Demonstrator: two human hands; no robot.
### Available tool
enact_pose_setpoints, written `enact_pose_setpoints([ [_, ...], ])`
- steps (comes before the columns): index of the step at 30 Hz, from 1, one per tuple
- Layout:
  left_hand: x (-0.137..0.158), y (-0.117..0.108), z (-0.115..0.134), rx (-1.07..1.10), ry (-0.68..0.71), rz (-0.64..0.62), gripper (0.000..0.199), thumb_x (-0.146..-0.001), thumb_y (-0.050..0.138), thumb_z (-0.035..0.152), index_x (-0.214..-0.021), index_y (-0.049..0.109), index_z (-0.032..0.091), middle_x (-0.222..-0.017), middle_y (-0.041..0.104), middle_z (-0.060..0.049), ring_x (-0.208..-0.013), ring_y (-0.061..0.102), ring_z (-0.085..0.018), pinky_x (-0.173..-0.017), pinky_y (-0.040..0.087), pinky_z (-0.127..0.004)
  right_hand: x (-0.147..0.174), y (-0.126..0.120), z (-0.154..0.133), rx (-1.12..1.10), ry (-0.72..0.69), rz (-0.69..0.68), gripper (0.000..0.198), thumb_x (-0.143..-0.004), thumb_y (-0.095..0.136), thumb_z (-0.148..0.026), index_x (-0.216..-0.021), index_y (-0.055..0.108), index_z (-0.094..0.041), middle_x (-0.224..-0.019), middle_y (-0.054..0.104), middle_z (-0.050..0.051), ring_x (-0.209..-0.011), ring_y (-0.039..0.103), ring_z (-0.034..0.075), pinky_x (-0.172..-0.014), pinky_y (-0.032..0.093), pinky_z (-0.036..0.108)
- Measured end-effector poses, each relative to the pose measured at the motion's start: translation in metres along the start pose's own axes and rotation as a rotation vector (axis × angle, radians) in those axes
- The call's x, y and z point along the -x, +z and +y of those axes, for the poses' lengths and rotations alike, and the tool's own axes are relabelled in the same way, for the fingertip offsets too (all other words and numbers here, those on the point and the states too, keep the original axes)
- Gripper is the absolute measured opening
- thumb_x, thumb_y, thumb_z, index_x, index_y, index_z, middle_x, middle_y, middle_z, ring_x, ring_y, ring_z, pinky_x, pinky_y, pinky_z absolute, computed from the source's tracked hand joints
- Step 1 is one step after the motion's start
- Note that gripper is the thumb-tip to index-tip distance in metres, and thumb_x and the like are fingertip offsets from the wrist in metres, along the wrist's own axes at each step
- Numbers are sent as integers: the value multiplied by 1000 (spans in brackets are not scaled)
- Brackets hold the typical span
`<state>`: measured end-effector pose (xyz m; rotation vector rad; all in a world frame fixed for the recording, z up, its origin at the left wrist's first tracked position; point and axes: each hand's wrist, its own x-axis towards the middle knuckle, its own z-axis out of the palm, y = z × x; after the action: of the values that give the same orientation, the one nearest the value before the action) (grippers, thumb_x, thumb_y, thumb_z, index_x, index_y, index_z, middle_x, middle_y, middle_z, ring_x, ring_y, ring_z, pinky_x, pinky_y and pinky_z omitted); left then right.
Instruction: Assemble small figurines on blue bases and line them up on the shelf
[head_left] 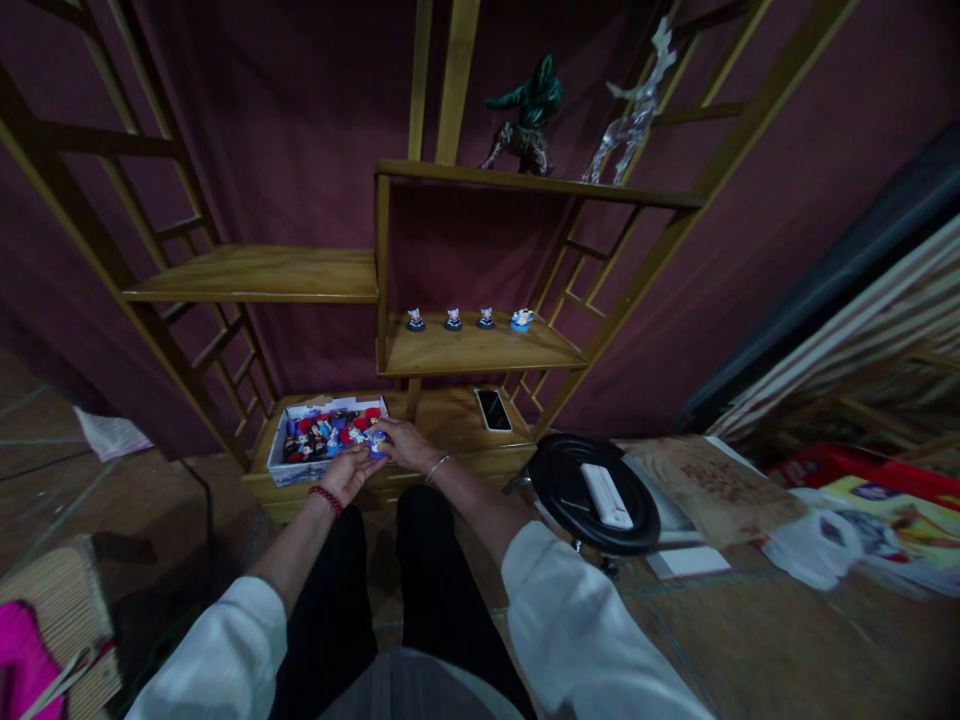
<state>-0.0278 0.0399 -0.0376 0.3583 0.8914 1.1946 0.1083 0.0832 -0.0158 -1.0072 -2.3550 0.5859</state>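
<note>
Between my two hands is a small blue-purple figurine (pixel 378 444). My left hand (pixel 351 472) supports it from the left and below, its fingers closed against it. The fingers of my right hand (pixel 405 444) pinch it from the right. Just behind and to the left, a white cardboard box (pixel 281 468) full of small colourful figurines (pixel 322 436) sits on the lowest shelf. On the middle shelf (pixel 480 354) stand several little figurines in a row: dark-based ones with white heads (pixel 453 319), and a blue-and-white one (pixel 521 319) at the right end.
A phone (pixel 493 410) lies on the lowest shelf, right of the box. Above, the top shelf holds a dark green statue (pixel 531 115) and a clear deer figure (pixel 630 110). A black round stool (pixel 551 480) with a white box (pixel 606 496) stands by my right arm.
</note>
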Motion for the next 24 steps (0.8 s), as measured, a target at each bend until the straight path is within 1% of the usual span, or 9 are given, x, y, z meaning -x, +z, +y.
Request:
enact_pose_setpoints([
  [7,-5,-1,-3,-1,0,12,21,-73,42,-5,-64,50,12,-61,59,-2,-63,61,-11,-80,50,-37,1,3,1,48,115,14,32,-68,55,-11,-98,57,-20,-91,59,3,-82,55,14,-76,42,25],
  [11,-5,2,-2,8,2,18,20,-74,42,-3,-65,52,11,-64,60,-4,-64,61,-12,-78,51,-34,2,3,0,44,129,30,32,-70,54,-12,-101,56,-21,-97,59,4,-85,55,15,-78,42,25],
  [14,-5,5,1,15,5,31,18,-76,42,-1,-69,54,11,-69,62,-5,-65,61,-11,-77,51,-31,2,3,-1,9,128,76,40,-70,55,-13,-108,52,-23,-104,58,3,-91,55,15,-83,41,26],
  [17,-5,9,3,19,11,48,18,-77,42,0,-69,55,11,-69,62,-6,-65,61,-11,-76,51,-29,3,3,0,-29,122,125,46,-68,58,-12,-112,49,-24,-107,57,3,-95,53,15,-84,41,26],
  [24,-3,16,5,52,21,44,20,-77,41,-1,-69,54,11,-71,62,-7,-69,62,-12,-76,51,-30,7,3,6,-81,210,171,37,-71,58,-16,-107,53,-23,-100,60,2,-88,56,14,-80,44,27],
])
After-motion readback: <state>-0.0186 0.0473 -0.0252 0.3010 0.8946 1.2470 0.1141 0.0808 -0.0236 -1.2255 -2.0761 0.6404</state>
